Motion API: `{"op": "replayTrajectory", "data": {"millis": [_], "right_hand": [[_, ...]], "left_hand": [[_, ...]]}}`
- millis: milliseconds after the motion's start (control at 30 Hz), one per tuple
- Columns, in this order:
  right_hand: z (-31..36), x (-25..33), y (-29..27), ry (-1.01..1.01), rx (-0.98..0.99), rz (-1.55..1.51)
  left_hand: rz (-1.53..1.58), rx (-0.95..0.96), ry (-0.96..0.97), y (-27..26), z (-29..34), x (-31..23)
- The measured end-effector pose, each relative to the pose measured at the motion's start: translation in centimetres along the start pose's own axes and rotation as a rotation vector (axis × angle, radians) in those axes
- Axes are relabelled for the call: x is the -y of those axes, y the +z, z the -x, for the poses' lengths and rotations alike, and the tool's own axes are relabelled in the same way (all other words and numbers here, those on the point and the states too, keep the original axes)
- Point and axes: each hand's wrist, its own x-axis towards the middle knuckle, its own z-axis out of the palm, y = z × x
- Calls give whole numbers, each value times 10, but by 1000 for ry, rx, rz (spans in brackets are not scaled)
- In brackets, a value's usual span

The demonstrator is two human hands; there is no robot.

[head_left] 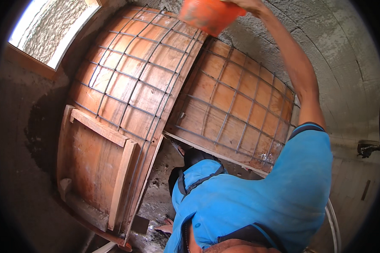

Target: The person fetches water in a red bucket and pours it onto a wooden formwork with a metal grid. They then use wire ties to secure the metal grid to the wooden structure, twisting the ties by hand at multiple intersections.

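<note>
My right arm reaches up and forward, and my right hand grips the edge of an orange bucket at the top of the view. The bucket is tilted and smeared with grey, and the view's edge cuts off part of it. Below it are wooden formwork panels covered by a grid of thin steel bars. Low beside my torso, part of my left hand shows with fingers stretched out and nothing visible in them. The rest of that arm is hidden by my blue shirt.
A second panel with bars adjoins on the right. A timber frame stands at the left. Rough grey wall rises at the right, and a bright window is at upper left. Rubble and a brown piece lie below.
</note>
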Motion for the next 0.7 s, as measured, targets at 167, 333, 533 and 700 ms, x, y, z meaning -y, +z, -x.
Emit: {"op": "replayTrajectory", "data": {"millis": [167, 333, 533, 700], "right_hand": [[127, -29, -101, -74, -120, 551], [253, 14, -152, 110, 44, 430], [374, 32, -168, 121, 48, 428], [393, 62, -143, 200, 52, 309]], "left_hand": [[-34, 81, -39, -21, -24, 21], [-51, 142, -67, -62, -32, 56], [-139, 223, -84, -112, -44, 95], [-216, 270, -91, -145, -32, 112]]}}
